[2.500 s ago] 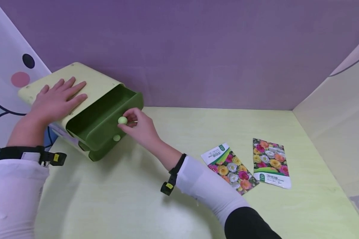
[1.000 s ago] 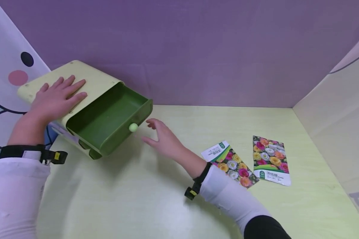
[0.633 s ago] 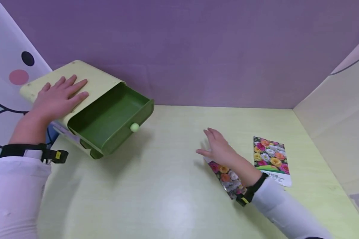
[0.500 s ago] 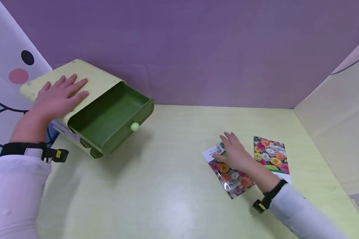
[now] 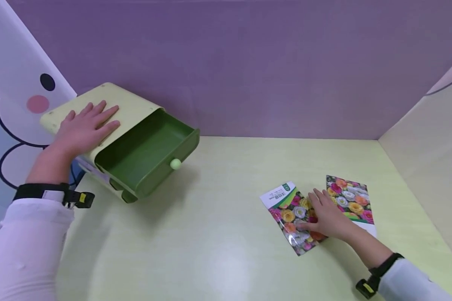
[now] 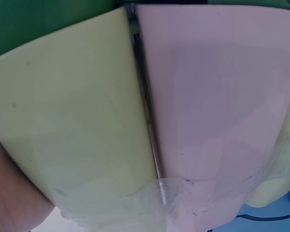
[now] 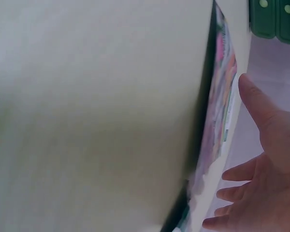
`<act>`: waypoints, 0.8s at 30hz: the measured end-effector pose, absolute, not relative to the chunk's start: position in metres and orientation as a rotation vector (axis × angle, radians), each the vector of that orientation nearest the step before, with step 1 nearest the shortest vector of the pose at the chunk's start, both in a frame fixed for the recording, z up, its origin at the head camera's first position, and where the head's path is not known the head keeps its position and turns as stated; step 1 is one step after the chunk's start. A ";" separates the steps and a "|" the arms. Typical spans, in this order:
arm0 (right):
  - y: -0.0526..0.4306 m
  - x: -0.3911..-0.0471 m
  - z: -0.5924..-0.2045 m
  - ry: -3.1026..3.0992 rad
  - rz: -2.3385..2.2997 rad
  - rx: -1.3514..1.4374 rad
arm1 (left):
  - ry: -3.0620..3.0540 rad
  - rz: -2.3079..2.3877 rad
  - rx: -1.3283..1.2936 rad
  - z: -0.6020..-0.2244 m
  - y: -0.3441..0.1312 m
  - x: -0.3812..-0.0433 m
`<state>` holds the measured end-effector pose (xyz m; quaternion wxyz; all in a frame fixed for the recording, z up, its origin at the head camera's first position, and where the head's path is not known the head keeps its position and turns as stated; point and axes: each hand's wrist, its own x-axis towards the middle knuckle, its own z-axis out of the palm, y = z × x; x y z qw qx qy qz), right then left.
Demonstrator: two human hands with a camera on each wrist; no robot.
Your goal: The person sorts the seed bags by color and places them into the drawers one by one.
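My left hand (image 5: 80, 131) rests flat, fingers spread, on the cream top of a small drawer cabinet (image 5: 126, 102). Its upper green drawer (image 5: 165, 169) is pulled out, with bare insides and a pale round knob (image 5: 175, 164). My right hand (image 5: 329, 217) is over the lower part of a flower-printed seed packet (image 5: 280, 196), thumb and fingers apart and loosely bent. In the right wrist view, that hand shows spread fingers above the packet (image 7: 217, 101), gripping nothing. A second flower-printed packet (image 5: 350, 196) lies partly behind the hand.
Cream and pink side panels (image 6: 217, 96) of the cabinet fill the left wrist view, with clear tape near the bottom. A purple wall (image 5: 248, 67) stands behind the pale table (image 5: 196, 234); a white side wall (image 5: 433, 167) bounds the right.
My right hand pulled the upper drawer out, let go of its knob and moved right, over the left packet, which has turned slightly. My left hand stays on the cabinet top.
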<state>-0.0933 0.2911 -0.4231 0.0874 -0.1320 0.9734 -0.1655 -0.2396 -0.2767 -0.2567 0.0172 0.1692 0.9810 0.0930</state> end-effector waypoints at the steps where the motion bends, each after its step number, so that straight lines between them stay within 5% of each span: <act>1: 0.291 -0.093 -0.424 2.904 -0.488 -0.404 | 3.055 0.291 0.524 -0.257 -0.278 -0.240; 13: 0.284 -0.098 -0.431 2.888 -0.447 -0.360 | 3.233 0.710 0.389 -0.250 -0.280 -0.231; 18: 0.278 -0.102 -0.431 2.861 -0.558 -0.273 | 3.310 1.035 0.211 -0.249 -0.265 -0.208; 24: 0.269 -0.106 -0.428 2.868 -0.750 -0.145 | 3.451 1.386 0.299 -0.246 -0.227 -0.175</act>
